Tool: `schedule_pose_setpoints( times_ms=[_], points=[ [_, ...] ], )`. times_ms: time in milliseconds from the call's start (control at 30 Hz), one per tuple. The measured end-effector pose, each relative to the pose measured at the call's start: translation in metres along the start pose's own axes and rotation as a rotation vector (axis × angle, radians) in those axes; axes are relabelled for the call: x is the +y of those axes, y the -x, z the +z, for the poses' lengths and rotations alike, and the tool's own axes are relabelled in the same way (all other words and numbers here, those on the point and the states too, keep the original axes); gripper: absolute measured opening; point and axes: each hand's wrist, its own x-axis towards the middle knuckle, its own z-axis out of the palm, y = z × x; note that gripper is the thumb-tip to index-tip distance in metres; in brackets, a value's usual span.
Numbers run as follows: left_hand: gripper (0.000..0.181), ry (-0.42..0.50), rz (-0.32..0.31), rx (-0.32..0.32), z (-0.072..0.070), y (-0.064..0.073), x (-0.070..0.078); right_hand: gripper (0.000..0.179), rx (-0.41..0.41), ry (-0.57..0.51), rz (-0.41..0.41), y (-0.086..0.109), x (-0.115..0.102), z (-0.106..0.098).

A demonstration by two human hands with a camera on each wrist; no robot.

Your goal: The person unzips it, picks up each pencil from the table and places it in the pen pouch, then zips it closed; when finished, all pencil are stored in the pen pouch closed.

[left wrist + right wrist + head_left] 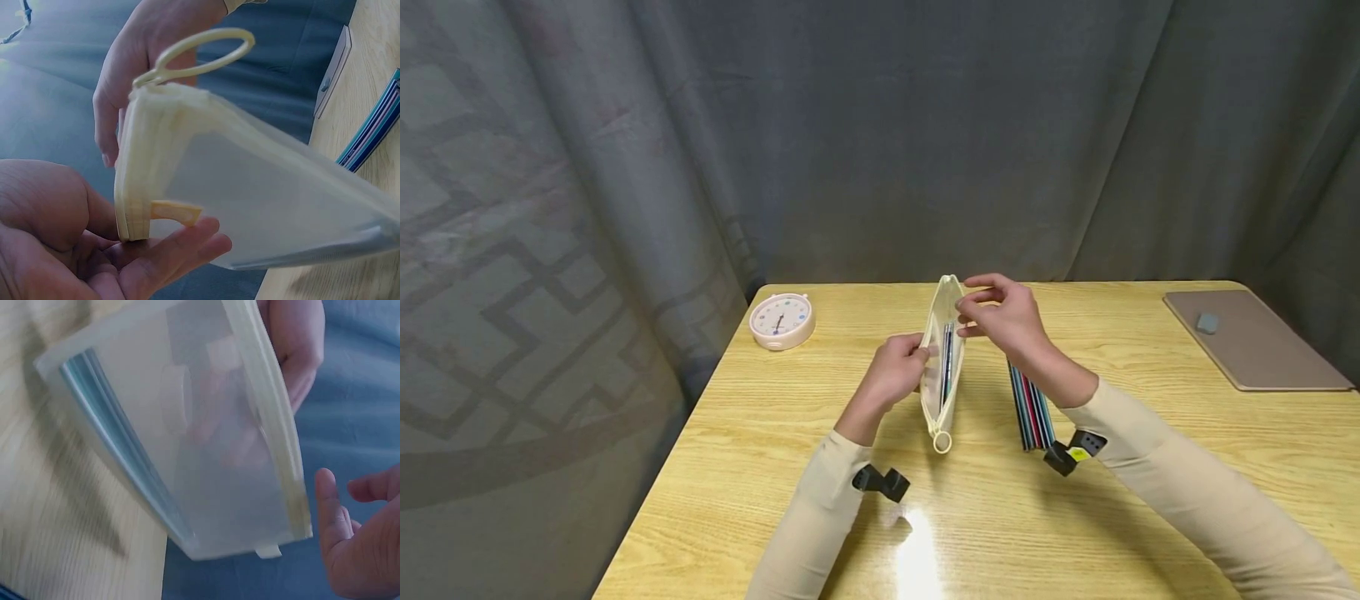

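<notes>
A cream zip pouch (956,392) with see-through sides and a ring pull is held up above the table, its zip top spread apart. My left hand (895,371) pinches the left edge of its mouth between thumb and fingers. Inside, several dark and blue pencils (119,434) lie along the bottom. My right hand (1007,317) is at the far right end of the mouth, fingers loosely bent; in the right wrist view a gap shows between that hand (369,544) and the pouch. Several more pencils (1032,408) lie side by side on the table below the right forearm.
A round pale clock (782,322) sits at the table's back left. At the right lies a flat brown board (1262,342) with a small grey-blue block (1207,323) on it. Dark curtains (925,150) hang behind the wooden table (985,517).
</notes>
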Motion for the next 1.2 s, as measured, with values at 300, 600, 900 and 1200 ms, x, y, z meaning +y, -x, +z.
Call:
schedule_pose_setpoints(
  times_ms=[300,600,900,1200],
  points=[
    [0.033,0.016,-0.012,0.006,0.0,0.002,0.001,0.039,-0.072,0.102,0.109,-0.007,0.017,-0.027],
    [0.033,0.035,-0.01,-0.001,0.001,0.001,0.0,0.038,-0.185,0.17,0.244,-0.012,0.052,-0.059],
    [0.033,0.03,-0.016,-0.002,-0.001,0.001,0.0,0.045,-0.253,0.195,0.326,-0.017,0.082,-0.088],
    [0.033,0.028,-0.023,-0.016,-0.003,0.0,0.0,0.046,-0.275,0.196,0.405,-0.021,0.094,-0.099]
  ],
)
